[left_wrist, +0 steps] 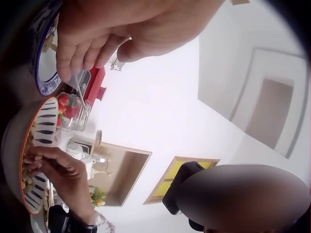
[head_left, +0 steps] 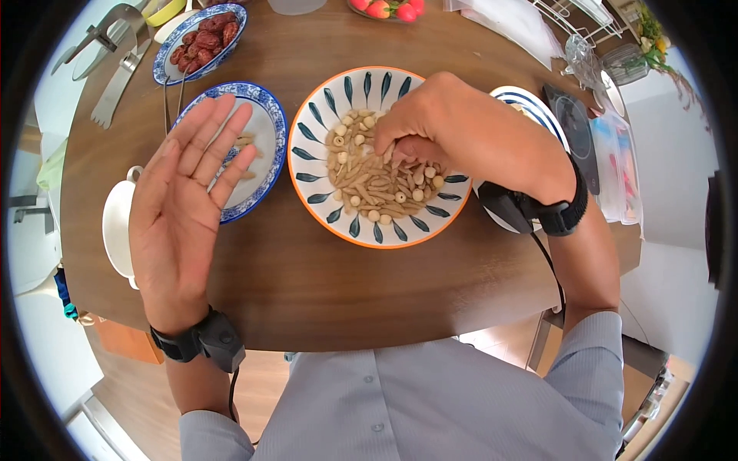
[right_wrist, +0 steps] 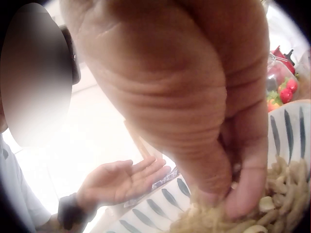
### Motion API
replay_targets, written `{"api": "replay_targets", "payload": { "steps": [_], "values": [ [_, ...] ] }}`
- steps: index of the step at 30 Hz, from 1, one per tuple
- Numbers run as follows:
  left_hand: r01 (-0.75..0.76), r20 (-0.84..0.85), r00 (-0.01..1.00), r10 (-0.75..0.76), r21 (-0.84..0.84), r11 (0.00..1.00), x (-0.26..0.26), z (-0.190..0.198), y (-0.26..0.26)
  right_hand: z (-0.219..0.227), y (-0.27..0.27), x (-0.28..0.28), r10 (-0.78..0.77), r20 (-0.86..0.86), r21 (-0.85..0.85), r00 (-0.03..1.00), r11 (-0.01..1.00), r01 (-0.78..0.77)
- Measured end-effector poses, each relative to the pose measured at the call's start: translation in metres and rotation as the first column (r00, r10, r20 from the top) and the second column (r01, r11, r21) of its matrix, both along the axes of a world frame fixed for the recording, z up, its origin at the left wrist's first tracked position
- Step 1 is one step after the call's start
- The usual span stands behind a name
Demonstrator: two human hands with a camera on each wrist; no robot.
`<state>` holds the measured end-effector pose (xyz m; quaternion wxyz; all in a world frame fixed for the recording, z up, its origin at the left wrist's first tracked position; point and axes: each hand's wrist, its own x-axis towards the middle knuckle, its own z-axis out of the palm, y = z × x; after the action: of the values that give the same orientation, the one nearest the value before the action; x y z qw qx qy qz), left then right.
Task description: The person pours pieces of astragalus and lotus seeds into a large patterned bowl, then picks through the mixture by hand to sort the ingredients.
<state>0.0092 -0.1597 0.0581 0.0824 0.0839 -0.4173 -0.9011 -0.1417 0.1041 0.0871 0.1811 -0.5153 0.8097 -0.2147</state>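
Observation:
My left hand is held palm up with its fingers stretched out, nothing in it, over the edge of a blue-rimmed plate. A few tan, spindle-shaped pieces lie on that plate. My right hand reaches down into a wide orange-rimmed bowl with dark leaf marks. The bowl holds many tan, spindle-shaped pieces mixed with round pale seeds, some with a hole. Among them, the right thumb and finger pinch together, a small pale piece showing between them.
Dark red dates fill an oval dish at the back left. A white handled bowl stands at the left edge, near a metal utensil. Strawberries sit at the back. Right of the bowl, my right forearm partly covers a blue-striped plate.

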Motion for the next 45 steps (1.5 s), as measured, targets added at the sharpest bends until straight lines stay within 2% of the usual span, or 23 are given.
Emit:
{"api": "replay_targets", "payload": {
  "steps": [2,3,5,8,11,13,15,17,18,19,21,23,27,35,36,38,39,40,41,44,45],
  "values": [
    [0.007,-0.011,1.000,-0.007,0.005,1.000,-0.001,0.000,0.007,0.008,-0.001,0.001,-0.066,0.077,0.053,0.995,0.997,0.062],
    [-0.045,-0.018,0.999,0.045,-0.048,0.998,-0.002,0.000,0.012,0.004,0.001,-0.001,-0.073,0.075,0.055,0.995,0.996,0.069],
    [-0.093,-0.029,0.995,0.090,-0.103,0.990,-0.004,0.000,0.015,-0.006,0.006,-0.008,0.048,-0.048,-0.153,0.998,0.987,-0.055],
    [-0.165,-0.052,0.986,0.158,-0.162,0.973,-0.005,0.003,0.017,-0.008,0.006,-0.010,0.038,-0.073,-0.198,0.997,0.979,-0.052],
    [-0.096,-0.058,0.994,0.091,-0.083,0.992,-0.003,0.007,0.028,0.001,0.004,-0.011,0.051,-0.001,-0.196,0.999,0.979,-0.050],
    [0.120,-0.074,0.990,-0.123,-0.043,0.992,-0.004,0.007,0.041,0.010,0.004,-0.011,0.025,0.002,-0.189,1.000,0.982,-0.024],
    [0.143,-0.077,0.987,-0.144,-0.028,0.989,-0.007,0.009,0.060,0.021,0.004,-0.010,-0.003,-0.001,-0.177,1.000,0.984,0.003],
    [0.186,-0.008,0.982,-0.187,0.122,0.975,-0.011,0.006,0.074,0.031,0.002,0.000,-0.095,0.081,-0.253,0.992,0.961,0.113],
    [0.228,0.018,0.971,-0.239,0.237,0.944,-0.013,-0.001,0.076,0.032,-0.001,0.004,-0.083,0.073,-0.254,0.994,0.962,0.099],
    [0.217,0.012,0.974,-0.226,0.235,0.947,-0.015,-0.005,0.078,0.032,-0.005,0.009,-0.052,0.054,-0.309,0.997,0.949,0.066],
    [0.340,-0.026,0.928,-0.372,0.468,0.816,-0.019,-0.009,0.085,0.033,-0.012,0.014,-0.009,0.036,-0.364,0.999,0.931,0.021],
    [0.305,-0.017,0.938,-0.345,0.509,0.805,-0.023,-0.005,0.092,0.034,-0.015,0.018,-0.027,0.028,-0.262,0.999,0.964,0.034],
    [0.295,-0.055,0.950,-0.307,0.479,0.827,-0.022,-0.006,0.093,0.034,-0.015,0.018,-0.006,-0.075,-0.255,0.997,0.967,-0.014],
    [0.317,-0.065,0.943,-0.327,0.479,0.819,-0.022,-0.013,0.085,0.031,-0.011,0.013,-0.072,-0.037,-0.339,0.997,0.939,0.055],
    [0.343,-0.095,0.935,-0.341,0.482,0.806,-0.022,-0.013,0.084,0.030,-0.012,0.015,-0.073,-0.037,-0.338,0.997,0.939,0.056],
    [0.368,-0.123,0.927,-0.355,0.486,0.792,-0.022,-0.014,0.085,0.026,-0.017,0.019,-0.102,0.050,-0.447,0.993,0.887,0.114],
    [0.351,-0.152,0.934,-0.324,0.563,0.748,-0.021,-0.015,0.086,0.026,-0.020,0.022,-0.103,0.051,-0.447,0.993,0.887,0.115],
    [0.335,-0.178,0.940,-0.291,0.634,0.696,-0.021,-0.016,0.086,0.026,-0.023,0.025,-0.049,-0.114,-0.439,0.992,0.899,-0.006],
    [0.337,-0.178,0.940,-0.292,0.634,0.696,-0.021,-0.019,0.086,0.026,-0.024,0.026,0.007,-0.276,-0.410,0.961,0.903,-0.125],
    [0.358,-0.224,0.933,-0.280,0.642,0.679,-0.021,-0.024,0.084,0.025,-0.019,0.026,-0.039,-0.359,-0.451,0.932,0.882,-0.137],
    [0.358,-0.190,0.933,-0.305,0.578,0.734,-0.021,-0.020,0.084,0.026,-0.016,0.024,-0.035,-0.358,-0.450,0.933,0.882,-0.140]
  ]
}}
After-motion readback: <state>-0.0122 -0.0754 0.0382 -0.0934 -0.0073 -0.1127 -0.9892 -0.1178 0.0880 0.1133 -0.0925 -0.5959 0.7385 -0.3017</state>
